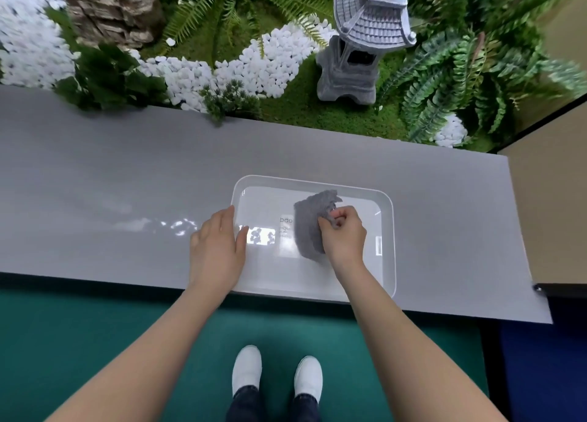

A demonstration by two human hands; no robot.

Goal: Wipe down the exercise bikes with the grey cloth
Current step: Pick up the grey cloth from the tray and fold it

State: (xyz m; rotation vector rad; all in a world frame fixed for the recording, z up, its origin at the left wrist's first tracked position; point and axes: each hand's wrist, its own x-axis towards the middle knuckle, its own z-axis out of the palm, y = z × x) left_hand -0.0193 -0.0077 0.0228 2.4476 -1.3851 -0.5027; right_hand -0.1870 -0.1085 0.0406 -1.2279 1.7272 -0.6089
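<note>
Grey cloth [309, 228]: soft, limp, probably light; right hand [344, 236] fingers pinch its bunched edge inside clear tray [389, 218]. Left hand [219, 247] flat, steadying the rim.

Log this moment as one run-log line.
right hand: pinches grey cloth in white tray | left hand: rests on tray rim | wiping: not yet started

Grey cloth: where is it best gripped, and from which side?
Pinch the grey cloth by its bunched right edge from above, as the right hand does; it lies flat in the clear tub, whose walls block a sideways approach.
</note>
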